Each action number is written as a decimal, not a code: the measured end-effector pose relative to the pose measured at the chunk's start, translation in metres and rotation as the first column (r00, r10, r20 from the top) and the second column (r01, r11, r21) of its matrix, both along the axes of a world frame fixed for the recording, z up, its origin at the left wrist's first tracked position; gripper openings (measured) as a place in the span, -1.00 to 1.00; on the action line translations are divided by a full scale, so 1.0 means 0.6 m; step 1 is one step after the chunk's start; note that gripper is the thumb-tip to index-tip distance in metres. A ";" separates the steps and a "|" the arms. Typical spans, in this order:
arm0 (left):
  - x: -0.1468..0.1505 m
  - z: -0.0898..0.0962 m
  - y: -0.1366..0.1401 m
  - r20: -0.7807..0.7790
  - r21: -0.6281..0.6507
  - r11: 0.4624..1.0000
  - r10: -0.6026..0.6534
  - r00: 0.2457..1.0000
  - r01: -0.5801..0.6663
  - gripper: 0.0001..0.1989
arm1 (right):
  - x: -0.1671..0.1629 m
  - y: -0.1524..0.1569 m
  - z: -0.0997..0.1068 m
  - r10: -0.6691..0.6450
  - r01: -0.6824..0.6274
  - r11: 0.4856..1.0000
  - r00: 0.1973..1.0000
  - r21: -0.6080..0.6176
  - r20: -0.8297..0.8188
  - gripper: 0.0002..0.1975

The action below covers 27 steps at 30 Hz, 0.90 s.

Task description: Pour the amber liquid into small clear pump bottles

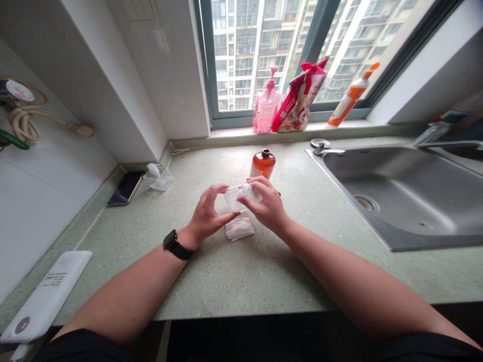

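Over the counter, my left hand (206, 213) grips the side of a small clear plastic container (231, 200), thumb below and fingers above. My right hand (268, 205) is closed at the container's right side, thumb and fingers around a white translucent pump top (244, 189). Whether the pump top is fixed to the container I cannot tell. Just behind my right fingers stands an amber bottle (263, 163) with an uncapped neck, its lower part hidden. A folded white tissue (240, 229) lies below the container, close to my left thumb.
A phone (127, 188) and a clear container with a white top (158, 177) sit at the left. A white power bank (49, 296) lies nearer. A steel sink (400, 201) is at the right. A pink pump bottle (266, 108), red bag (300, 100) and orange-white bottle (350, 95) line the sill.
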<state>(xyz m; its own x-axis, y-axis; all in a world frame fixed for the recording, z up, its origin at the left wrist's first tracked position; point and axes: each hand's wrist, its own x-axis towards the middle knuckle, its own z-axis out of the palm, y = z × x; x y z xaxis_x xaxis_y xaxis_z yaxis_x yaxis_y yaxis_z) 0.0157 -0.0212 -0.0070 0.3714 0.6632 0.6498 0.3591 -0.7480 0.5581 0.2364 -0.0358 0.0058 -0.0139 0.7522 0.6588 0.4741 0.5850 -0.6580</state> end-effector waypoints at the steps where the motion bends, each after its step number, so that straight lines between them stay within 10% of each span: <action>1: 0.000 0.000 0.000 -0.002 -0.006 1.000 -0.005 1.000 0.005 -0.25 | 0.000 -0.001 0.001 0.003 -0.003 1.000 1.000 0.005 -0.008 -0.72; 12: -0.012 0.001 0.004 -0.014 -0.198 0.975 -0.105 0.994 0.100 -0.15 | 0.074 0.016 0.043 0.073 -0.090 0.995 0.938 -0.035 -0.339 -0.68; 18: -0.012 -0.004 0.010 -0.023 -0.227 0.973 -0.045 0.999 0.039 -0.26 | 0.199 0.052 0.046 -0.196 0.242 0.967 0.905 0.078 -0.377 -0.68; 27: -0.013 -0.002 0.011 -0.026 -0.266 0.964 -0.005 1.000 -0.002 -0.30 | 0.337 0.121 -0.027 -0.594 0.597 0.799 0.764 -0.072 -0.250 -0.68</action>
